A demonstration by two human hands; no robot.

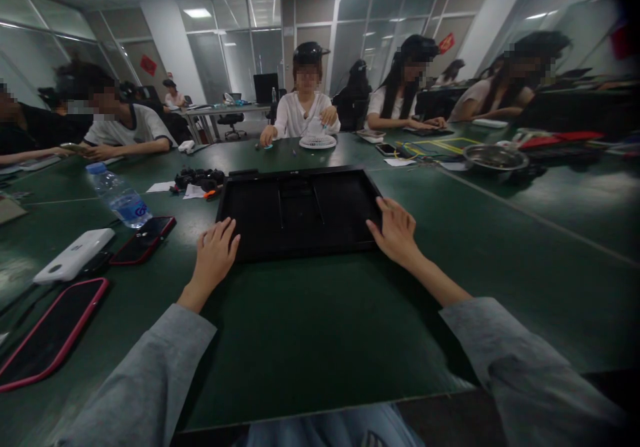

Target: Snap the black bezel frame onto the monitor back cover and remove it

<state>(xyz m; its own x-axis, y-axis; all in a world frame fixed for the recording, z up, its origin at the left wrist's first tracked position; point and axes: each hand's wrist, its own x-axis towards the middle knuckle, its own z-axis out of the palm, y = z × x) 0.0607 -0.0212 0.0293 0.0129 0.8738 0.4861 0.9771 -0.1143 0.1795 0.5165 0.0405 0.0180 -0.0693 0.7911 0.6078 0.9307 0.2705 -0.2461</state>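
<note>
A shallow black rectangular tray-like panel (345, 210) with a raised rim lies on the green table in front of me. Two thin ridges run across its middle, and a small pale mark shows on its far rim. My left hand (216, 250) holds it at the near left corner, fingers over the edge. At the right side, my right hand (395, 230) grips the rim, its thumb on the inner side and the fingers along the edge. The undersides of both hands are hidden.
Left of me are a water bottle (120, 197), a phone (143, 240), a white device (75, 255) and a red-edged phone (53, 330). Behind the panel lies a black bundle (199, 180). A metal bowl (495, 158) stands right. Across sits a person with a white fan part (318, 141).
</note>
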